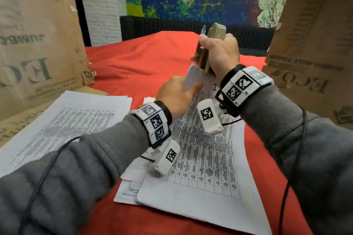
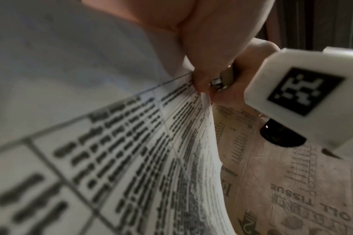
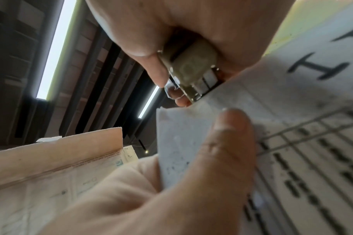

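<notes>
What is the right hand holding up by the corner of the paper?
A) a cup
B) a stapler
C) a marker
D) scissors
B: the right hand grips a stapler, its metal nose at the corner of the papers that the left hand pinches.

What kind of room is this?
Likely a makeshift workroom for paperwork. A right hand grips a stapler on a printed sheet, more pages lie stacked on the red tablecloth, and cardboard box panels stand at both sides.
</notes>
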`<state>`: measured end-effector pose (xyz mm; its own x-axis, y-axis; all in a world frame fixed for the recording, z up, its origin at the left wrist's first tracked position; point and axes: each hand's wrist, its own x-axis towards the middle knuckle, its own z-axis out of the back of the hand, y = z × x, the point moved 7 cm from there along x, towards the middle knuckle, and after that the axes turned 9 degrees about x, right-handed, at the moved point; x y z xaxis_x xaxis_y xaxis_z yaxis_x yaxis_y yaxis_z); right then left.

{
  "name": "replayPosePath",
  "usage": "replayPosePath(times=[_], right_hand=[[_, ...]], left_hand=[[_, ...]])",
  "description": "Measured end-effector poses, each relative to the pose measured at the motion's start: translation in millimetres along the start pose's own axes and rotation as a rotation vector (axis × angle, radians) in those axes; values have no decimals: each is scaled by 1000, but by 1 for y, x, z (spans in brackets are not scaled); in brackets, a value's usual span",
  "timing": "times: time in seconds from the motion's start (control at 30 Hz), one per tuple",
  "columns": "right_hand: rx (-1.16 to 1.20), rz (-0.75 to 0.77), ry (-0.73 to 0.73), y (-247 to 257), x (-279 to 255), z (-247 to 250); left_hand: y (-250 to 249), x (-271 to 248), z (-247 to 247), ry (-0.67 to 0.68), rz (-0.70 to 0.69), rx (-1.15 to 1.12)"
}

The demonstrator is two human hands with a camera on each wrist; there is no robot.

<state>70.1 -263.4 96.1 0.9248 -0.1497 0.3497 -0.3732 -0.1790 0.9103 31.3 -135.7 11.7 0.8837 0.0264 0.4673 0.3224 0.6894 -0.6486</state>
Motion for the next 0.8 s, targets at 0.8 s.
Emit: replayPosePath(times=[0.8], right_hand=[[-56, -17, -98, 8, -9, 3]], left_hand=[[-30, -4, -9, 155, -312, 170]])
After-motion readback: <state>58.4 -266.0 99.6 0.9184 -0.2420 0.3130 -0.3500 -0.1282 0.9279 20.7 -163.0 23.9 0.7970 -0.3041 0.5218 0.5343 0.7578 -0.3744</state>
